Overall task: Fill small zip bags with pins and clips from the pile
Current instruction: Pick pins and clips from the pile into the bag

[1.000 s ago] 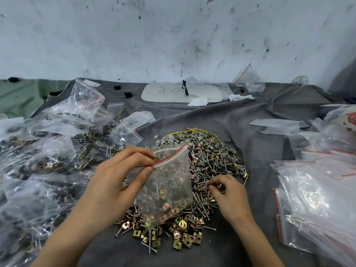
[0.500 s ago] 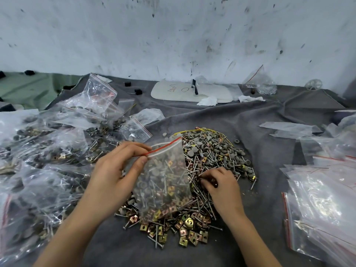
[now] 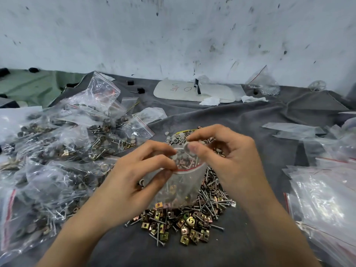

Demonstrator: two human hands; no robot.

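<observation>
the small zip bag point(image 3: 179, 189) stands upright over the middle of the pile point(image 3: 185, 226), its long axis running up and down, bottom corners sunk among the loose parts and its mouth pointing up and a little toward the camera. the mouth is pulled open into a rounded gap. the left hand point(image 3: 133, 185) pinches the near lip at the left end of the red zip strip point(image 3: 186, 170), thumb and forefinger curled onto the plastic. the right hand point(image 3: 233, 158) pinches the far lip between thumb and forefinger, the other fingers loosely bent behind it. through the clear plastic show pins, grey discs and brass-coloured clips, mostly in the lower half.

the pile lies on the grey cloth point(image 3: 240, 120) near its front edge: square brass clips point(image 3: 185, 236) at the near side, steel pins point(image 3: 213, 201) to the right, grey discs point(image 3: 175, 139) at the far side. filled bags point(image 3: 57, 135) are heaped along the cloth's left edge, empty zip bags point(image 3: 323, 199) are stacked along its right edge, and a white board point(image 3: 192, 91) with red writing lies at the back edge by the wall
</observation>
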